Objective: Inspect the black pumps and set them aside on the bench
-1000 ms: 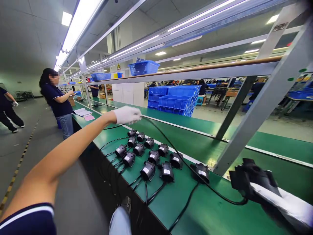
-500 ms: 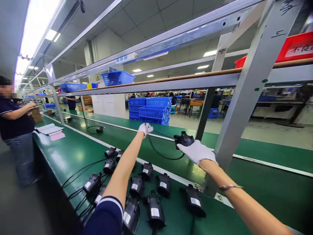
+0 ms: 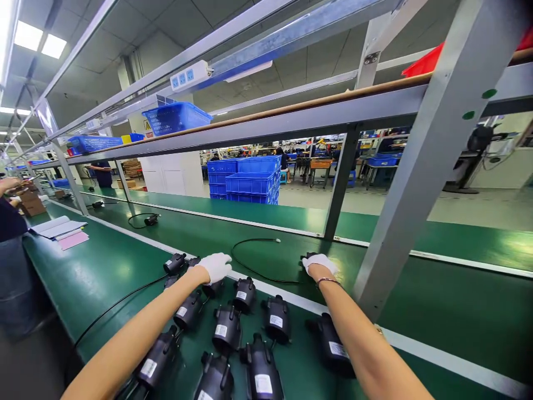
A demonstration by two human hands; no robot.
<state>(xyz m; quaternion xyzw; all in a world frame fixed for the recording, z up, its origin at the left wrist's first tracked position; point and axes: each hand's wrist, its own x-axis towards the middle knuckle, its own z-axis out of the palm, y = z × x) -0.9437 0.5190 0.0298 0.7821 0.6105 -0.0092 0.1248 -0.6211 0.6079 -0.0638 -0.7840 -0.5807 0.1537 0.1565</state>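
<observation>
My right hand, in a white glove, grips a black pump on the far green strip beyond the white rail. The hand hides most of this pump. Its thin black cable curves leftward over the green surface, ending in a small pale connector. My left hand, also white-gloved, hovers over the near pumps with its fingers stretched out and nothing visible in them. Below it is a partly covered black pump. Several more black pumps with white labels stand close by, among them one pump between my arms.
A grey upright post rises just right of my right hand. An overhead shelf carries a blue basket. Papers lie at left, near a co-worker. Another cabled pump lies farther along the strip. Blue crates are stacked behind.
My right hand has lowered the pump onto the green strip. My left hand has let go of the cable and moved left and down towards the near pumps. The view has shifted.
</observation>
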